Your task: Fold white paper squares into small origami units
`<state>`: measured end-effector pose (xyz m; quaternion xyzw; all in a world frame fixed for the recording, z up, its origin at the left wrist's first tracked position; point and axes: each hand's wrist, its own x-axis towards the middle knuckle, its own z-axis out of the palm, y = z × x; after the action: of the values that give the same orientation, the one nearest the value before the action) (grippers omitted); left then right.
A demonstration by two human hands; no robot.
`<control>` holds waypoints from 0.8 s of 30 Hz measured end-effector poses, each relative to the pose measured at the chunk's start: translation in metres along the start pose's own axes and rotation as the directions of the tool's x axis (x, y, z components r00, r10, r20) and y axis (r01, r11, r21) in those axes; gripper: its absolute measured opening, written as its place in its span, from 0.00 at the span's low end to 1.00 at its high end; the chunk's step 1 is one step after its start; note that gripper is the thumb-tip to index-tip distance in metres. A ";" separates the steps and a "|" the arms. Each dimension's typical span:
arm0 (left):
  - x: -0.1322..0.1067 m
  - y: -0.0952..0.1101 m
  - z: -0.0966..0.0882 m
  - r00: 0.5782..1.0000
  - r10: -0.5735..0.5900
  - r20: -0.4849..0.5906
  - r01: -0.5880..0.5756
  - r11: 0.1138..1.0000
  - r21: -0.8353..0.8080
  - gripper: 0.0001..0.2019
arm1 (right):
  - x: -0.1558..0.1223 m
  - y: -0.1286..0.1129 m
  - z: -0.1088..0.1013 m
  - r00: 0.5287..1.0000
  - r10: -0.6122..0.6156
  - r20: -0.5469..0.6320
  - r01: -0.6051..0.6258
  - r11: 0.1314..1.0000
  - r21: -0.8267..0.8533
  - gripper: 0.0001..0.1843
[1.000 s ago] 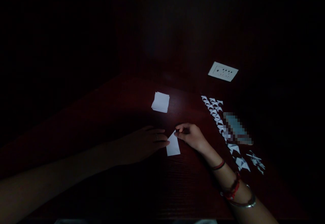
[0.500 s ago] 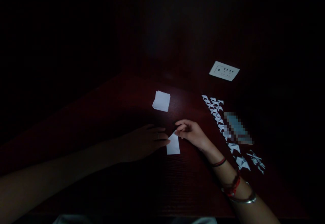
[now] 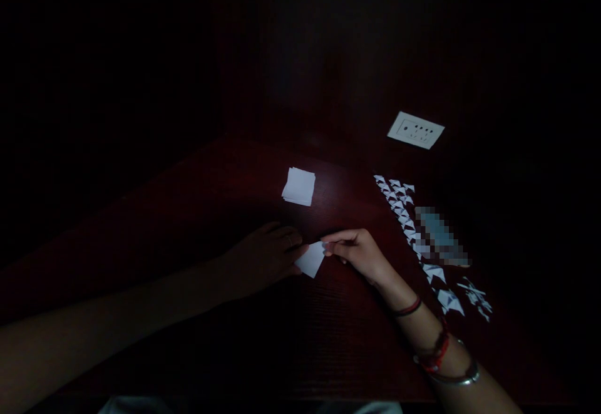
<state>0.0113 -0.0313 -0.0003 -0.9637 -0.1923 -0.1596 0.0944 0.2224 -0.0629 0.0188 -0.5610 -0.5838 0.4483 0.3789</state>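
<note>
A small white paper slip (image 3: pixel 312 258) lies between my two hands on the dark red table (image 3: pixel 328 339). My right hand (image 3: pixel 357 252) pinches the slip's right edge with thumb and fingers closed. My left hand (image 3: pixel 265 258) rests on the table with its fingertips on the slip's left edge; the fingers lie close together, pressing it. The room is very dark, so finger detail is faint.
A stack of white paper squares (image 3: pixel 299 186) sits farther back. A row of several small folded white paper pieces (image 3: pixel 404 213) runs along the right, with more (image 3: pixel 474 294) near the edge. A white wall socket plate (image 3: pixel 416 130) is behind. A blurred object (image 3: pixel 439 236) lies beside the row.
The slip has turned from lying upright to a tilted diamond-like position and looks smaller. My left fingers curled in closer; my right hand shifted slightly toward me.
</note>
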 end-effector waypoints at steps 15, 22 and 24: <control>0.005 0.006 0.001 0.982 -0.188 0.019 0.188 0.982 -0.007 0.12 | -0.009 -0.006 0.007 0.931 -0.342 0.128 0.362 0.911 -0.197 0.06; 0.005 0.006 -0.003 0.979 -0.200 0.028 0.201 0.979 -0.040 0.11 | -0.012 -0.007 0.005 0.922 -0.354 0.157 0.386 0.871 -0.305 0.08; 0.005 0.006 -0.003 0.980 -0.196 0.038 0.198 0.979 -0.053 0.11 | -0.012 -0.007 0.005 0.921 -0.350 0.174 0.389 0.862 -0.324 0.08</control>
<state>0.0172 -0.0359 0.0038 -0.9446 -0.2836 -0.1580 0.0477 0.2161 -0.0751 0.0250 -0.4720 -0.7709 0.2854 0.3187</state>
